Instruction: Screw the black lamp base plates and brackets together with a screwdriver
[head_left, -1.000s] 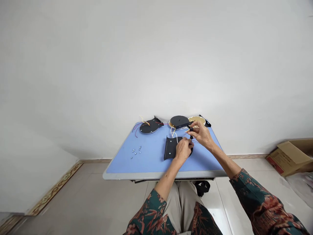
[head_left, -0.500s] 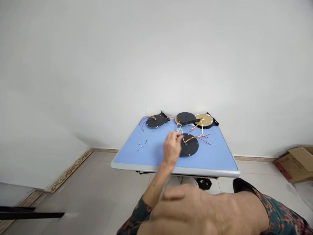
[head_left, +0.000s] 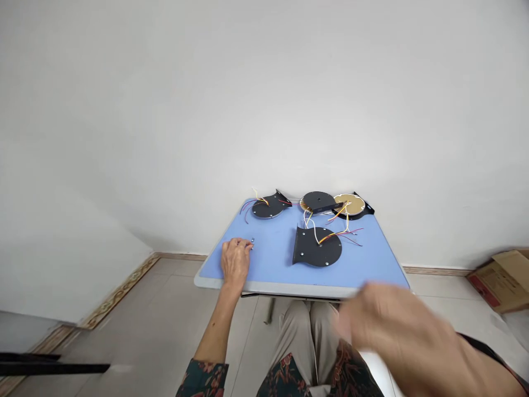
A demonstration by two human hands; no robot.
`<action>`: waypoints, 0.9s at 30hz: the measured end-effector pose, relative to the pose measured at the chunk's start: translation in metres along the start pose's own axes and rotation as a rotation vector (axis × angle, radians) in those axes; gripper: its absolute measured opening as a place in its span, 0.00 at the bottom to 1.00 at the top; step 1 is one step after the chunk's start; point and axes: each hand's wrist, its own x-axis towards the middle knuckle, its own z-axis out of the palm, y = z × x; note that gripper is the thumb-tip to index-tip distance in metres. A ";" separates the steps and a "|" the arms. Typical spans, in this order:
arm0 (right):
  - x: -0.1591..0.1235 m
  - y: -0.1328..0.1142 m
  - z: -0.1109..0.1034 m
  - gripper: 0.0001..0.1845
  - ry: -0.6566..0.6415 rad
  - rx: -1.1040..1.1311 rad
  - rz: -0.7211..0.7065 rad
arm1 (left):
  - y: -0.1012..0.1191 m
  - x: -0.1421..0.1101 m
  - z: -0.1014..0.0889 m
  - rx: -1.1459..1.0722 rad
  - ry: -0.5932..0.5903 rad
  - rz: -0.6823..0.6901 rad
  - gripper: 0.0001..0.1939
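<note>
Our left hand (head_left: 235, 262) sits curled on the blue tabletop (head_left: 273, 251) right by tiny silver screws (head_left: 252, 241); our blurred right hand (head_left: 392, 325) is well apart, and we can't tell if it's open.

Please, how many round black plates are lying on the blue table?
4. One black plate is at the front centre, one at back left, one at back middle, and one at back right, mostly under a gold disc.

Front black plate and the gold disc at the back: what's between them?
In the head view, a white wire and orange-yellow wires cross the blue tabletop between the black plate and the gold disc.
</note>
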 end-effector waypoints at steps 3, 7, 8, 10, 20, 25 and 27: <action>0.030 0.078 -0.008 0.16 0.373 -0.044 0.277 | 0.007 0.003 -0.004 -0.050 0.076 0.007 0.15; 0.058 0.195 0.011 0.10 0.694 0.206 0.419 | 0.057 0.015 -0.013 -0.222 0.192 0.069 0.14; 0.062 0.215 0.019 0.11 0.688 0.252 0.429 | 0.076 0.019 -0.013 -0.288 0.181 0.112 0.13; 0.066 0.241 0.034 0.13 0.660 0.276 0.450 | 0.117 0.030 -0.010 -0.417 0.113 0.179 0.11; 0.064 0.259 0.055 0.11 0.620 0.246 0.436 | 0.195 0.078 0.043 -0.668 -0.379 0.284 0.13; 0.062 0.259 0.059 0.10 0.630 0.222 0.419 | 0.189 0.080 0.058 -0.688 -0.495 0.310 0.12; 0.062 0.257 0.059 0.09 0.628 0.204 0.402 | 0.187 0.081 0.060 -0.701 -0.529 0.335 0.11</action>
